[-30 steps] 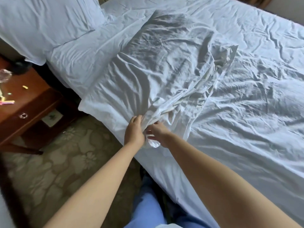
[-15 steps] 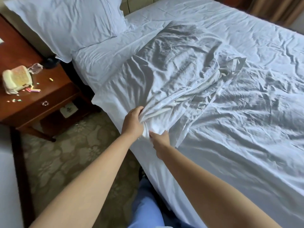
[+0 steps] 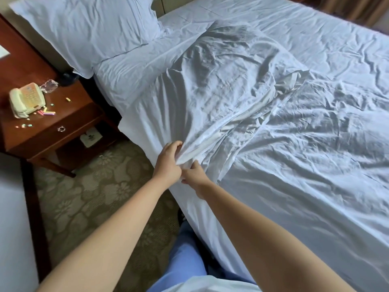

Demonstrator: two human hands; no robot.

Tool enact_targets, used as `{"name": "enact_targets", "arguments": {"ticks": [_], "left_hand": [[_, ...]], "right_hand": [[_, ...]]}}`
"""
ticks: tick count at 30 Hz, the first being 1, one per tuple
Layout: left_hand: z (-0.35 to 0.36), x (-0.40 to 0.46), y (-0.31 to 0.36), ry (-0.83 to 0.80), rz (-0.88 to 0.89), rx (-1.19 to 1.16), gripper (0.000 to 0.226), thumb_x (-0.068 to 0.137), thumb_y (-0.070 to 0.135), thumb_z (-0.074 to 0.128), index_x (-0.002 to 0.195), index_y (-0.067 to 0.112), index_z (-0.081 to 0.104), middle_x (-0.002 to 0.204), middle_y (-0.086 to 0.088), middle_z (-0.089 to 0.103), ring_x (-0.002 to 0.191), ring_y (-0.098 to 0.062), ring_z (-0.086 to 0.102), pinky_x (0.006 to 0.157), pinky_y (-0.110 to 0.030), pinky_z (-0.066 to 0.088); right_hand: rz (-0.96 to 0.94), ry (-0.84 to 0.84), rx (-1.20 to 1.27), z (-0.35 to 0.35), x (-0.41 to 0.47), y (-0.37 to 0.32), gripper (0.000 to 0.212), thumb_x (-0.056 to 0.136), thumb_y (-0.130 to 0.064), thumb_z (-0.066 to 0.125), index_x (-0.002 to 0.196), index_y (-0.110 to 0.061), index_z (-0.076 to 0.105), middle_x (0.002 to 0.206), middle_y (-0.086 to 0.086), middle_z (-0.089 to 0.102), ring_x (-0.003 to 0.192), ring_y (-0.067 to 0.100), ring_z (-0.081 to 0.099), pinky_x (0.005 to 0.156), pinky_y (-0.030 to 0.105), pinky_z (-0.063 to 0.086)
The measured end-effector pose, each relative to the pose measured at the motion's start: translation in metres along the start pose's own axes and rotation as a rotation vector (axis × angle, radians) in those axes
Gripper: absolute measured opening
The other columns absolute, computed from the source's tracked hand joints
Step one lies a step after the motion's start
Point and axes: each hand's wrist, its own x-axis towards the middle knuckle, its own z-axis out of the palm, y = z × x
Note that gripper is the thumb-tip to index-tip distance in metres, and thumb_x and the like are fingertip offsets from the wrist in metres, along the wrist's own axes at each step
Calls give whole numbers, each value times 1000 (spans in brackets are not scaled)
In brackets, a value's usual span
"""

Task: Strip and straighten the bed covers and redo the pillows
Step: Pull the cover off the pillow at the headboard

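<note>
A loose white cover (image 3: 221,85) lies crumpled across the bed's near left part, on top of the wrinkled white bed sheet (image 3: 315,165). Its bunched near edge is gathered at the mattress side. My left hand (image 3: 168,163) grips that bunch with curled fingers. My right hand (image 3: 194,177), just below and touching the left, pinches the same bunched cloth. A white pillow (image 3: 88,30) leans at the head of the bed, far left.
A dark wooden nightstand (image 3: 54,131) stands left of the bed, carrying a cream telephone (image 3: 26,100), a glass ashtray (image 3: 49,86) and scattered coloured bits. Patterned carpet (image 3: 94,197) covers the floor between nightstand and bed. My blue trouser leg (image 3: 185,260) is against the mattress side.
My view has tilted left, bringing the nightstand and phone into sight. Both hands have kept hold of the bunched cover edge, with the right hand dropping slightly below the left.
</note>
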Motion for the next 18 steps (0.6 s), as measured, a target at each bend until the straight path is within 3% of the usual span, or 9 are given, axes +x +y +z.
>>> {"name": "enact_targets", "arguments": {"ticks": [3, 6, 9, 12, 15, 18], "left_hand": [[-4, 0, -17, -97, -34, -24, 70, 80, -12, 51, 143, 15, 36, 146, 0, 38, 134, -19, 37, 102, -20, 32], [-6, 5, -25, -149, -71, -103, 77, 79, -14, 48, 146, 20, 33, 147, 0, 37, 136, -20, 35, 107, -29, 37], [-3, 8, -31, -344, -116, -154, 88, 79, -7, 60, 151, 25, 21, 153, 3, 27, 139, -18, 30, 105, -30, 40], [7, 11, -41, -399, -72, 49, 102, 72, 15, 78, 152, 24, 15, 153, 2, 26, 140, -19, 29, 107, -33, 38], [16, 18, -46, -330, 6, 411, 99, 78, 36, 74, 152, 24, 10, 154, 0, 22, 140, -23, 26, 109, -39, 34], [21, 22, -42, -243, 53, 547, 82, 87, 37, 62, 151, 22, 12, 150, -3, 25, 135, -25, 29, 106, -38, 36]], "right_hand": [[82, -27, 209, -16, 5, 4, 40, 92, -2, 48, 128, -19, 52, 115, 3, 62, 95, 16, 62, 71, 23, 52], [175, -161, 357, -25, 1, -7, 22, 95, -9, 36, 96, -14, 57, 92, 5, 58, 84, 19, 58, 82, 28, 47], [282, -287, 302, -34, 2, -9, 39, 92, -21, 26, 99, -8, 63, 101, 4, 65, 99, 19, 59, 103, 36, 38], [272, -351, 273, -41, 4, -13, 54, 91, -27, 21, 106, -7, 69, 109, 2, 71, 108, 16, 61, 99, 33, 38], [230, -167, 175, -51, 10, -17, 48, 96, -28, 22, 100, -14, 68, 112, 0, 70, 105, 15, 62, 91, 32, 39], [197, 98, 81, -65, 21, -14, 29, 99, -28, 38, 109, -17, 62, 127, 3, 62, 106, 16, 56, 86, 30, 40]]}}
